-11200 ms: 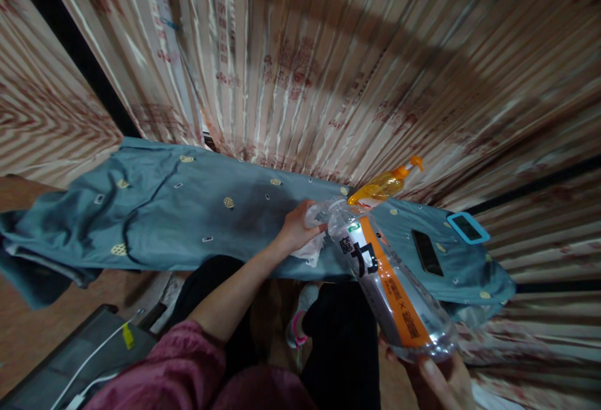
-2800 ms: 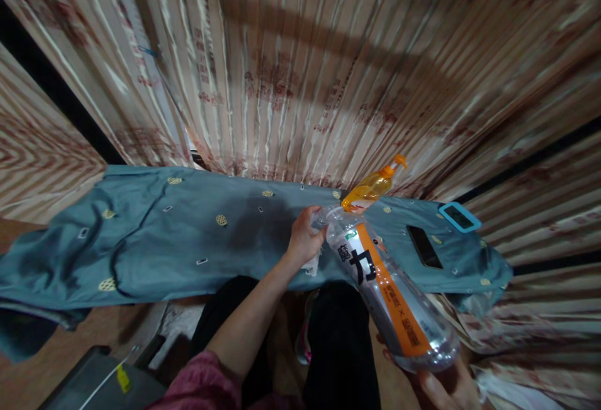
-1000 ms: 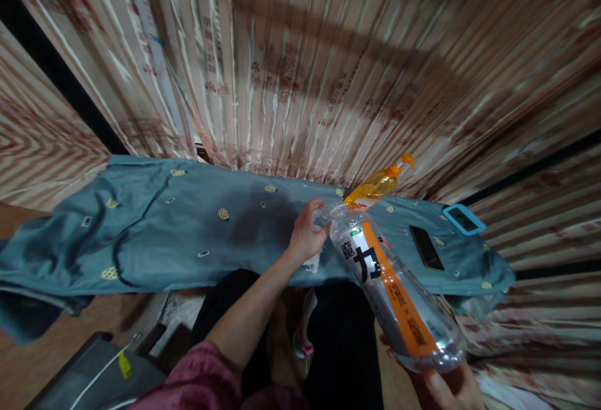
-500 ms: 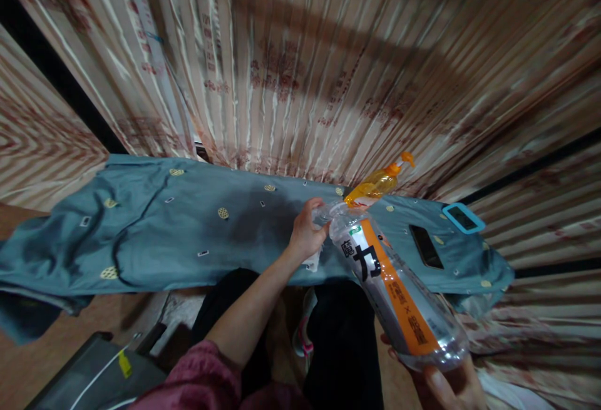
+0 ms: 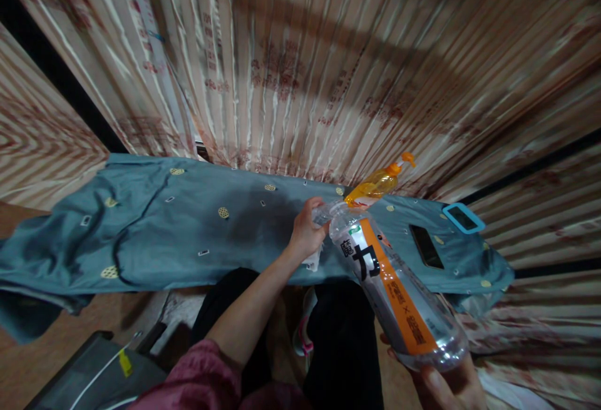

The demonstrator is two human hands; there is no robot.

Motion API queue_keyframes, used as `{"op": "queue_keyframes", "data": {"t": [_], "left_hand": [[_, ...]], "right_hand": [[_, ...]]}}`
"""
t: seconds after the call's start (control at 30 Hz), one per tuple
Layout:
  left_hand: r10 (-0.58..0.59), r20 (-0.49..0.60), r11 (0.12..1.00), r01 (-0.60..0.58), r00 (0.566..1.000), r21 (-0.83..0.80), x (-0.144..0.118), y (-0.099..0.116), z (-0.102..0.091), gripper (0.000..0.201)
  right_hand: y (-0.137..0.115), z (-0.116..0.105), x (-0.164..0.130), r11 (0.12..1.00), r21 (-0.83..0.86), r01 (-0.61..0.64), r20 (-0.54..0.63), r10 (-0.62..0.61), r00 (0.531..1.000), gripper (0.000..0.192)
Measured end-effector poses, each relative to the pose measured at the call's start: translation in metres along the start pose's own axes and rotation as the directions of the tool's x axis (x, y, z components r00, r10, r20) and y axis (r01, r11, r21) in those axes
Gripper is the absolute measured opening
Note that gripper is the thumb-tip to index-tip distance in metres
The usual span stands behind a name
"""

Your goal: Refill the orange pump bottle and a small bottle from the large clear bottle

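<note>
A large clear plastic bottle (image 5: 394, 288) with a silver and orange label is tilted, its neck toward the upper left. My right hand (image 5: 444, 385) is closed around its base. My left hand (image 5: 307, 231) grips a small clear plastic vessel (image 5: 325, 211), whose opening meets the mouth of the large bottle. Below my left hand, a white piece (image 5: 312, 263) shows in part; I cannot make out what it is. Just behind the bottle's neck stands an orange pump bottle (image 5: 373, 188) with yellow liquid.
A teal patterned cloth (image 5: 154, 228) covers the long table. At its right lie a dark phone (image 5: 426, 247) and a blue-framed device (image 5: 463, 218). A pleated curtain (image 5: 291, 72) hangs behind. On the lower left is a grey seat (image 5: 94, 379) with a white cable.
</note>
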State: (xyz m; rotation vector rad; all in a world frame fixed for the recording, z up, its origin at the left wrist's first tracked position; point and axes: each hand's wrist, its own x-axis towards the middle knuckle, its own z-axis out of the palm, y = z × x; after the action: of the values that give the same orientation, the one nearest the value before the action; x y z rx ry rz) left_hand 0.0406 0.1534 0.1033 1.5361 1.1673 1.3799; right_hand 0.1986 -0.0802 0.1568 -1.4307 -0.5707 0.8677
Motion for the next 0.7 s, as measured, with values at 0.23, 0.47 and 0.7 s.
{"op": "queue_keyframes", "data": {"t": [0.23,0.47,0.7], "left_hand": [[-0.009,0.005,1.0,0.009,1.0,0.01,0.0009,-0.002,0.0004,0.052],[-0.021,0.009,0.999,0.02,1.0,0.034,0.004,0.0028,-0.002,0.049],[-0.059,0.021,0.998,0.059,0.998,0.023,0.0051,0.007,-0.0026,0.05]], "right_hand": [[-0.0053,0.0064,-0.0035,1.0,0.01,-0.002,-0.007,0.002,1.0,0.084],[-0.0065,0.0061,-0.0041,1.0,0.016,-0.011,0.0,0.011,1.0,0.081],[-0.0036,0.0026,-0.0028,1.0,-0.002,0.024,0.061,-0.024,0.998,0.078]]}}
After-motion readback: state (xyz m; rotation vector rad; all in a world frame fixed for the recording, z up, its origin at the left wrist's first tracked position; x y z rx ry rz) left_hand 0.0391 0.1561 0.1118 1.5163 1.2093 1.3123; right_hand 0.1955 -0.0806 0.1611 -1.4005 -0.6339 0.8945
